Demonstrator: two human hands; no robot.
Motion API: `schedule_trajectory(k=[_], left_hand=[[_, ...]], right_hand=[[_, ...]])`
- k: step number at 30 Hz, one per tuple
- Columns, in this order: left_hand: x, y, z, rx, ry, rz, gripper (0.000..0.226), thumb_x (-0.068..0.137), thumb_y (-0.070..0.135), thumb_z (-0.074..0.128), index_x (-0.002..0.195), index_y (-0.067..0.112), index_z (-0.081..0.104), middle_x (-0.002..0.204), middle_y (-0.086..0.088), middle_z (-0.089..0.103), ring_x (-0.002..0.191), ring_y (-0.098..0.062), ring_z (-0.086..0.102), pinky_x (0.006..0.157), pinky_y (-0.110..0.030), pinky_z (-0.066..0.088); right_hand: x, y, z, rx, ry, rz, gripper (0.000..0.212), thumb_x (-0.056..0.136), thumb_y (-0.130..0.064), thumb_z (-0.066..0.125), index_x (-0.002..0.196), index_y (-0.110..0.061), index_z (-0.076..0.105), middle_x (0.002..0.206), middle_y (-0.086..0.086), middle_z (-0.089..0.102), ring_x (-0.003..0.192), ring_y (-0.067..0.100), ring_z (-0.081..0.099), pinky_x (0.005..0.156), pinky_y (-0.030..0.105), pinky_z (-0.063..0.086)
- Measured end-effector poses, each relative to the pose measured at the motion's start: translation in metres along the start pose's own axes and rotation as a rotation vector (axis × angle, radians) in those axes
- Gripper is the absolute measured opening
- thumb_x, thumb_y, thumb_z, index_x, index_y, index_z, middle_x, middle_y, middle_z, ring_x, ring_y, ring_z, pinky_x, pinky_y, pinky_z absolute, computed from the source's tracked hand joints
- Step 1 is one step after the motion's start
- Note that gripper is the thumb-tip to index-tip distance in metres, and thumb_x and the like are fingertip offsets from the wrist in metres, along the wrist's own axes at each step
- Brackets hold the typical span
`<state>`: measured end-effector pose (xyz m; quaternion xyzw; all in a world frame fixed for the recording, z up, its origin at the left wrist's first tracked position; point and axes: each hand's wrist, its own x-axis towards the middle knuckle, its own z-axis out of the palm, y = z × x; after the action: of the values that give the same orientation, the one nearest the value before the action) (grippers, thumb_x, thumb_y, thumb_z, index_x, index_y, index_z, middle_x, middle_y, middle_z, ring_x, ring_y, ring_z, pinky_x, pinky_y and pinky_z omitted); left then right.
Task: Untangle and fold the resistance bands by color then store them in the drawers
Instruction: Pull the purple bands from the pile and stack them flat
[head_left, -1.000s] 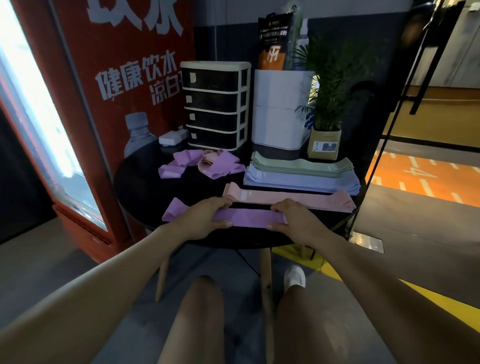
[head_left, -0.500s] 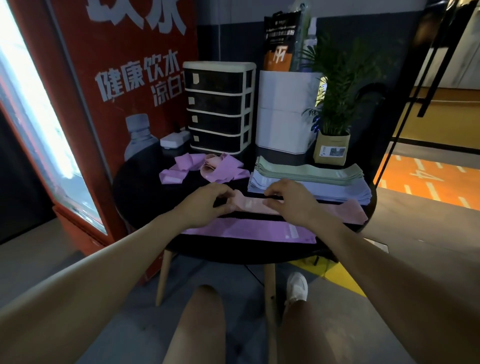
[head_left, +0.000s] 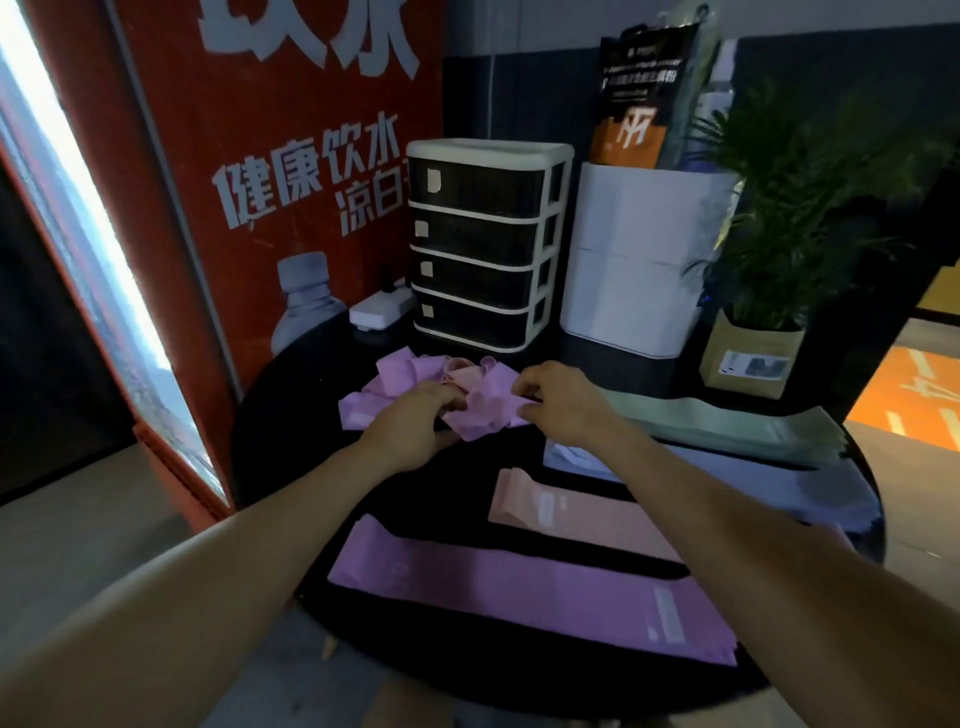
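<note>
A tangled heap of purple and pink resistance bands (head_left: 415, 382) lies on the round black table (head_left: 291, 415) in front of the drawer unit (head_left: 485, 244). My left hand (head_left: 415, 426) grips the heap from the left with curled fingers. My right hand (head_left: 558, 402) pinches a purple band at the heap's right side. A flat purple band (head_left: 519, 587) lies at the near edge, and a flat pink band (head_left: 571, 512) lies behind it. Stacks of green bands (head_left: 727, 426) and lavender bands (head_left: 779, 483) sit on the right.
The white-framed unit has several dark drawers, all closed. Beside it stand a white box (head_left: 639, 260) and a potted plant (head_left: 763, 291). A small white device (head_left: 379, 309) sits left of the drawers. A red vending machine (head_left: 234, 182) stands behind the table on the left.
Both hands left the flat purple band, passed over the pink band, and reached forward to the tangled heap, which they now hold. The camera moved closer to the table.
</note>
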<state>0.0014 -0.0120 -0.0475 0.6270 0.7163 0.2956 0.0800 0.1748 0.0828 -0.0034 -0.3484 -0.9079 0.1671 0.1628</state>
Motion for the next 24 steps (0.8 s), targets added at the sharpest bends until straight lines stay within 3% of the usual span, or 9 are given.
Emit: schedule_trajectory(k=[4, 6, 9, 13, 15, 17, 21, 24], left_hand=[[0.012, -0.009, 0.010, 0.172, 0.063, 0.035, 0.016, 0.080, 0.019, 0.058, 0.094, 0.019, 0.066, 0.103, -0.005, 0.060, 0.091, -0.018, 0.059, 0.075, -0.028, 0.051], [0.017, -0.011, 0.015, 0.181, -0.020, 0.058, 0.019, 0.084, 0.015, 0.061, 0.097, 0.028, 0.065, 0.109, 0.002, 0.053, 0.102, -0.015, 0.054, 0.084, -0.025, 0.042], [0.027, -0.013, 0.015, 0.275, 0.035, -0.011, 0.028, 0.089, 0.015, 0.057, 0.116, 0.014, 0.063, 0.117, 0.000, 0.058, 0.112, -0.018, 0.052, 0.091, -0.026, 0.037], [0.045, 0.004, -0.005, -0.019, 0.195, 0.002, 0.011, 0.088, 0.010, 0.060, 0.092, 0.004, 0.068, 0.088, 0.000, 0.062, 0.082, -0.013, 0.054, 0.069, -0.019, 0.036], [0.055, 0.018, -0.023, -0.140, 0.249, 0.004, 0.012, 0.087, 0.013, 0.062, 0.083, 0.003, 0.065, 0.077, -0.006, 0.063, 0.069, -0.004, 0.054, 0.064, -0.016, 0.039], [0.064, 0.031, -0.043, -0.229, 0.268, -0.001, 0.011, 0.088, 0.015, 0.062, 0.081, 0.007, 0.063, 0.069, 0.000, 0.057, 0.058, 0.003, 0.048, 0.058, -0.008, 0.037], [0.074, 0.056, -0.075, -0.415, 0.286, -0.002, 0.012, 0.091, 0.015, 0.058, 0.088, 0.004, 0.062, 0.071, 0.006, 0.055, 0.055, 0.008, 0.047, 0.058, -0.006, 0.038], [0.074, 0.066, -0.092, -0.554, 0.285, -0.007, 0.007, 0.093, 0.014, 0.055, 0.089, 0.010, 0.060, 0.078, 0.004, 0.059, 0.065, 0.005, 0.054, 0.064, -0.012, 0.047]], right_hand=[[0.022, 0.003, 0.011, 0.017, -0.063, 0.000, 0.033, 0.086, -0.006, 0.059, 0.119, -0.008, 0.060, 0.124, 0.013, 0.056, 0.111, 0.026, 0.056, 0.095, 0.032, 0.044], [0.030, 0.006, 0.014, 0.032, -0.079, -0.005, 0.034, 0.085, -0.006, 0.059, 0.119, -0.008, 0.061, 0.124, 0.013, 0.056, 0.110, 0.026, 0.056, 0.094, 0.030, 0.043], [0.037, 0.011, 0.016, 0.058, -0.074, -0.009, 0.034, 0.084, -0.005, 0.060, 0.117, -0.009, 0.062, 0.123, 0.011, 0.057, 0.109, 0.024, 0.056, 0.092, 0.027, 0.042], [0.044, 0.014, 0.006, 0.138, -0.045, 0.000, 0.026, 0.083, -0.011, 0.063, 0.108, -0.006, 0.064, 0.110, 0.011, 0.064, 0.102, 0.025, 0.060, 0.088, 0.031, 0.046], [0.047, 0.015, 0.001, 0.186, -0.043, -0.004, 0.033, 0.078, -0.013, 0.070, 0.109, -0.008, 0.063, 0.108, 0.009, 0.063, 0.101, 0.024, 0.060, 0.086, 0.030, 0.046], [0.048, 0.015, -0.003, 0.244, -0.046, 0.001, 0.041, 0.076, -0.014, 0.073, 0.115, -0.009, 0.060, 0.110, 0.006, 0.061, 0.101, 0.021, 0.058, 0.087, 0.028, 0.045], [0.055, 0.008, -0.017, 0.288, 0.028, -0.024, 0.037, 0.079, -0.016, 0.072, 0.113, -0.009, 0.061, 0.102, 0.002, 0.062, 0.091, 0.019, 0.058, 0.074, 0.021, 0.040], [0.062, -0.005, -0.029, 0.406, 0.097, -0.060, 0.033, 0.080, -0.010, 0.069, 0.111, -0.007, 0.062, 0.096, -0.001, 0.060, 0.085, 0.015, 0.056, 0.074, 0.018, 0.041]])
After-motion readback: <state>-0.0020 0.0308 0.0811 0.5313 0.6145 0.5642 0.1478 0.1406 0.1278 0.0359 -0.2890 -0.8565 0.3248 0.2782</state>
